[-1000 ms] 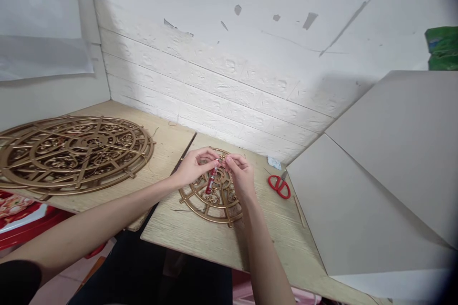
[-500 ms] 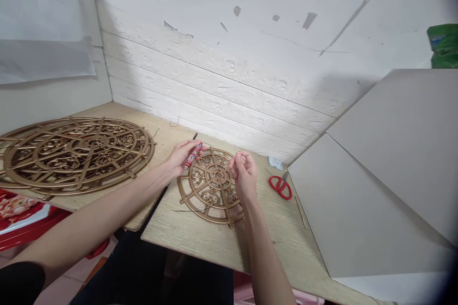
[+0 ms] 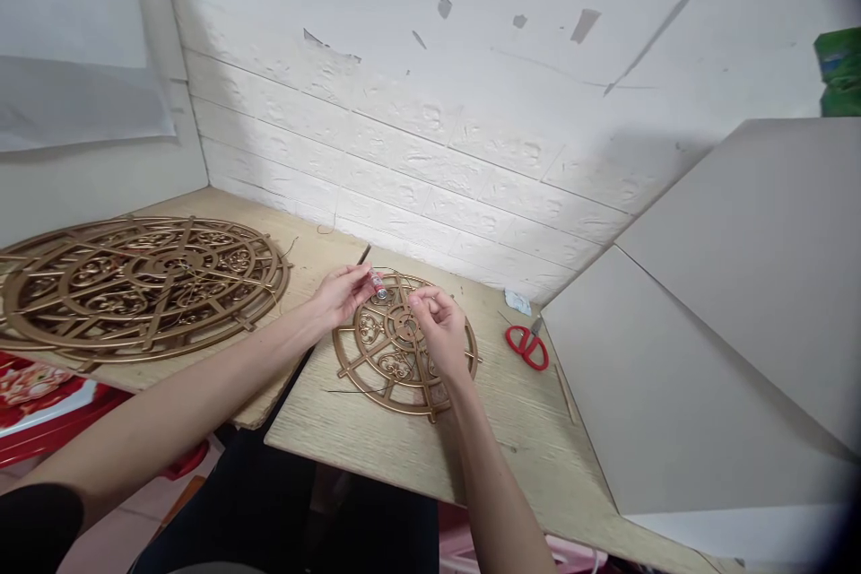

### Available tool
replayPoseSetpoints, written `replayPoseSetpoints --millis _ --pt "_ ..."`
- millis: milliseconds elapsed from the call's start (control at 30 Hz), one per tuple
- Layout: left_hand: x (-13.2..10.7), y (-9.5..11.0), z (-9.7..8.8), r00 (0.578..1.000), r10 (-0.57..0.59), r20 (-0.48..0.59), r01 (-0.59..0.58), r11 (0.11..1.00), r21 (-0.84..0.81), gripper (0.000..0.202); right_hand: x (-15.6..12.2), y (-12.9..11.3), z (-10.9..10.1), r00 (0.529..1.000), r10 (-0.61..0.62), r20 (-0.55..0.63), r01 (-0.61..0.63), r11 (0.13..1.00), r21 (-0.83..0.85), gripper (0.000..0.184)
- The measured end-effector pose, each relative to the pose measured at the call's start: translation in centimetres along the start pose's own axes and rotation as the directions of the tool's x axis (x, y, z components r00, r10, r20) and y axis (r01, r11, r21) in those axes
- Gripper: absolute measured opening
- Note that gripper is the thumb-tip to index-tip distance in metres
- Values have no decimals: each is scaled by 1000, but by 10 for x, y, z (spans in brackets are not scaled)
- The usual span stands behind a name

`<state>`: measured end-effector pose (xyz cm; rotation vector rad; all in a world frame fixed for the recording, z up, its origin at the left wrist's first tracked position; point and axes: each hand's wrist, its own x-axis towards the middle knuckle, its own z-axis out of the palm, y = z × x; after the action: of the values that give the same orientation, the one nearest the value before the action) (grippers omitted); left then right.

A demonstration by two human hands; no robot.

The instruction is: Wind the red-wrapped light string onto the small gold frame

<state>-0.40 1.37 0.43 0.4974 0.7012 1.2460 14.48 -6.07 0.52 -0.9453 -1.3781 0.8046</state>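
Observation:
My left hand [image 3: 346, 291] grips a slim red patterned tube [image 3: 378, 284] with a silvery end, tilted toward me. It hovers over the upper left rim of a round gold openwork panel [image 3: 395, 365] lying on the wooden board. Fingers pinched together, my right hand [image 3: 440, 323] is above the panel's right half and hides part of it. Whatever sits in that pinch is too fine to make out. Thin dark thread or wire shows near the panel's top edge, and a straight piece [image 3: 356, 391] sticks out at its lower left.
Larger gold openwork panels [image 3: 148, 345] lie stacked at the left. Red-handled scissors [image 3: 528, 346], a crumpled bluish scrap [image 3: 517, 302] and a thin stick [image 3: 565, 393] are at the right. Grey-white boards [image 3: 673, 395] stand beyond them, and a white brick-patterned wall [image 3: 417, 152] rises behind.
My right hand has moved left, nearer the tube. In my left hand the tube has turned, its silvery end now pointing down and right.

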Motion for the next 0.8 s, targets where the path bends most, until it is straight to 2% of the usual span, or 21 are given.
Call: replayPoseSetpoints --millis 233,500,800 --pt "-1 -8 -1 1000 -26 -14 26 1000 -1 20 -1 -1 3 999 30 32 -31 999 29 23" --pt "0 -10 -2 998 -50 -40 50 999 -6 18 -2 0 2 999 35 14 -35 999 -23 23" --pt "-4 -10 1 998 -27 -61 27 1000 -8 24 -1 1 0 999 -31 -9 29 983 -182 18"
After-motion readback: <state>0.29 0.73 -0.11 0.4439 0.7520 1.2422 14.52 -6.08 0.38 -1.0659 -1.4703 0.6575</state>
